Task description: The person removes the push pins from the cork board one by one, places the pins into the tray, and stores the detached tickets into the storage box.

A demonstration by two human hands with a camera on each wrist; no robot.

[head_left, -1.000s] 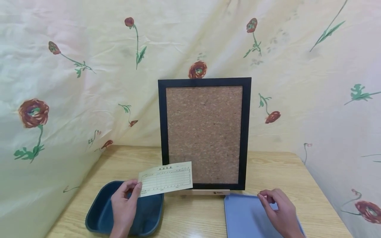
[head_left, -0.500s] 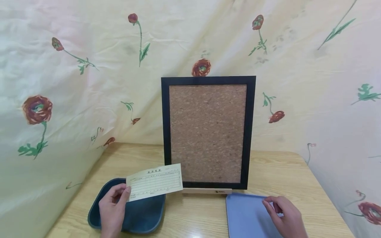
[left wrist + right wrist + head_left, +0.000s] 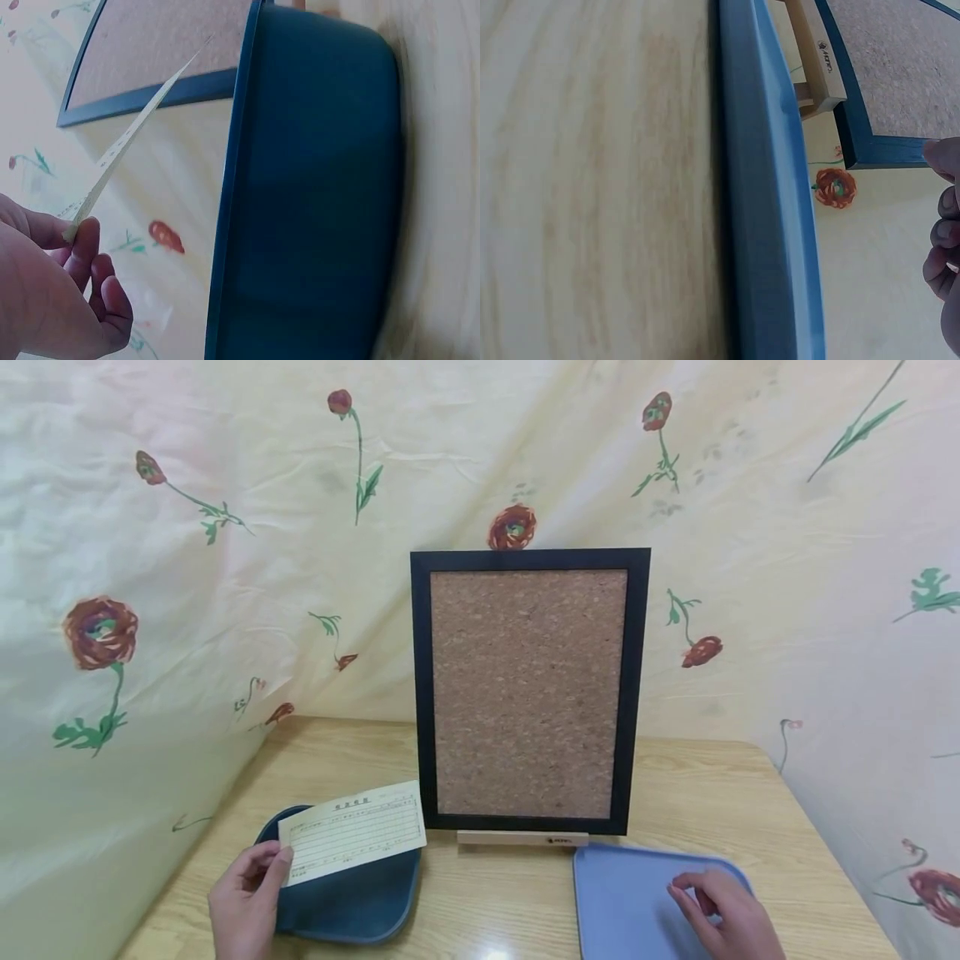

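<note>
Left hand [image 3: 243, 902]: low at the left, thumb and fingertips pinching the lower left corner of a paper slip [image 3: 352, 831].

Paper slip: pale cream, oblong, printed with a ruled table and a heading line in green; characters too small to read. Held raised and slightly tilted over the dark blue bin [image 3: 352, 902], right end just short of the cork board's frame. Seen edge-on from the left wrist view [image 3: 135, 127] as a thin, lightly bowed strip pinched between thumb and forefinger.

Dark blue bin: rounded-corner plastic tub on the wooden table [image 3: 495, 902], left of centre, partly covered by the slip.

Cork board [image 3: 528, 693]: brown cork panel in a black frame, upright in a slotted wooden stand [image 3: 522, 838], centre of table.

Light blue tray [image 3: 622, 902]: flat, shallow, right of the stand.

Right hand [image 3: 723, 914]: over the tray's right part, fingers curled inward with tips together; anything pinched cannot be made out.

Flowered cloth [image 3: 187, 568]: backdrop, cream with red blooms.
</note>
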